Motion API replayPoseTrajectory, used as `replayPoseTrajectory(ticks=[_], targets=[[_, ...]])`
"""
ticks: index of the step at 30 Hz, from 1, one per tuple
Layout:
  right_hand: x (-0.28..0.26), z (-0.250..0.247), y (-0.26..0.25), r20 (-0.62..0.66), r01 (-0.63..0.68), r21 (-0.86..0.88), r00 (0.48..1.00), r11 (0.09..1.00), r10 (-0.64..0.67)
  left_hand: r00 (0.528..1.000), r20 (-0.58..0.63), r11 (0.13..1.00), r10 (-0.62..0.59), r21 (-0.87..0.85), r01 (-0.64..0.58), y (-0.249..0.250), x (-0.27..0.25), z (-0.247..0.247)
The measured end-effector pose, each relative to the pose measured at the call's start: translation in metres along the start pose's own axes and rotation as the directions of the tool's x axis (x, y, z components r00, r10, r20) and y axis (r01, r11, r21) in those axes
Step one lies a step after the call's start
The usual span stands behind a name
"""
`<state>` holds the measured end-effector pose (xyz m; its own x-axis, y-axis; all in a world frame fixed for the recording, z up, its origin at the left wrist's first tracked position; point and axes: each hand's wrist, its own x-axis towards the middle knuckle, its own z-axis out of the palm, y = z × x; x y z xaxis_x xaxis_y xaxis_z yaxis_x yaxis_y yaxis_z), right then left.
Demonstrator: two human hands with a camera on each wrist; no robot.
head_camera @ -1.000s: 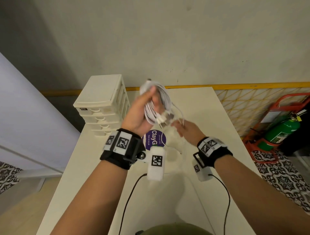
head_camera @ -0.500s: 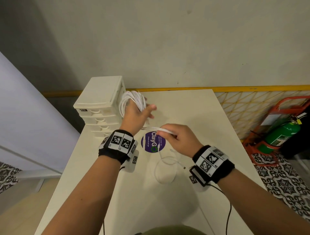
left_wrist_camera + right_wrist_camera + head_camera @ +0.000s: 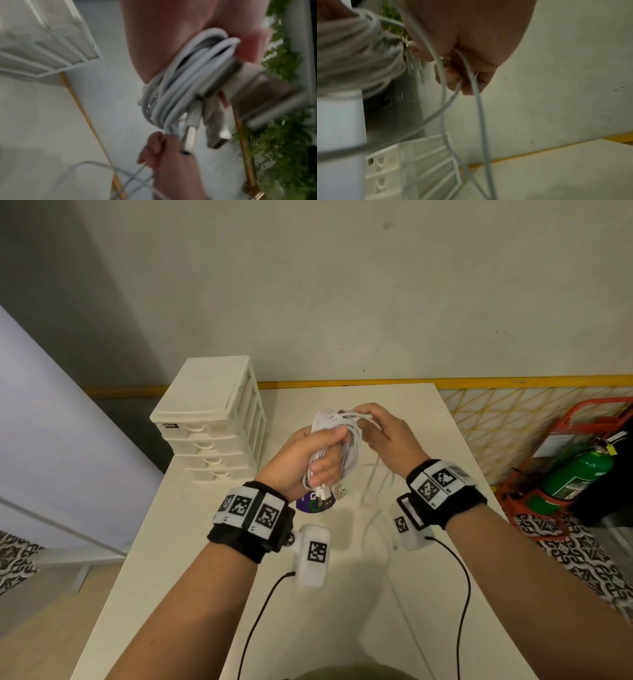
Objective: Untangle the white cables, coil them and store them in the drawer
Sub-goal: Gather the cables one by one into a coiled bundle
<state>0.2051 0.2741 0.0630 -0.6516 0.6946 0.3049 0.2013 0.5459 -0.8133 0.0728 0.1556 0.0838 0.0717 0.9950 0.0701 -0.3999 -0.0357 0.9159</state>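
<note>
My left hand grips a coil of white cable above the middle of the white table. Two USB plugs hang from the bottom of the coil. My right hand pinches the loose cable strand at the coil's top right. That loose strand drops from my right fingers to the table, where it lies in a loop. The cream drawer unit stands at the table's back left, all its drawers shut.
A purple round sticker lies on the table under my left hand. Right of the table are a yellow lattice and a green fire extinguisher in a red stand. A wall runs behind the table.
My left hand has swung the coil back from the drawer unit toward the table's middle. My right hand has risen from the table to the coil's top, carrying the loose strand up.
</note>
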Motion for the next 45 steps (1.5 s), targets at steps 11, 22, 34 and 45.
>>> replayPoseTrajectory(ticks=[11,22,34,45], targets=[[-0.05,0.05,0.047,0.223,-0.146,-0.265,0.952,0.953,0.208,0.886,-0.327,0.842,0.328,-0.325,-0.431,0.041,0.018,-0.006],[-0.05,0.05,0.003,0.241,0.165,-0.28,0.966,0.946,-0.097,0.637,-0.471,0.646,0.611,0.761,-0.057,0.013,0.026,-0.045],[-0.025,-0.007,-0.014,0.186,0.208,-0.323,0.971,0.923,-0.154,0.975,-0.222,0.536,0.013,0.825,0.181,-0.009,0.0,-0.024],[-0.012,-0.039,0.037,0.159,0.121,-0.6,0.987,0.791,-0.03,0.966,-0.169,0.756,-0.198,0.6,0.26,0.006,-0.001,-0.017]])
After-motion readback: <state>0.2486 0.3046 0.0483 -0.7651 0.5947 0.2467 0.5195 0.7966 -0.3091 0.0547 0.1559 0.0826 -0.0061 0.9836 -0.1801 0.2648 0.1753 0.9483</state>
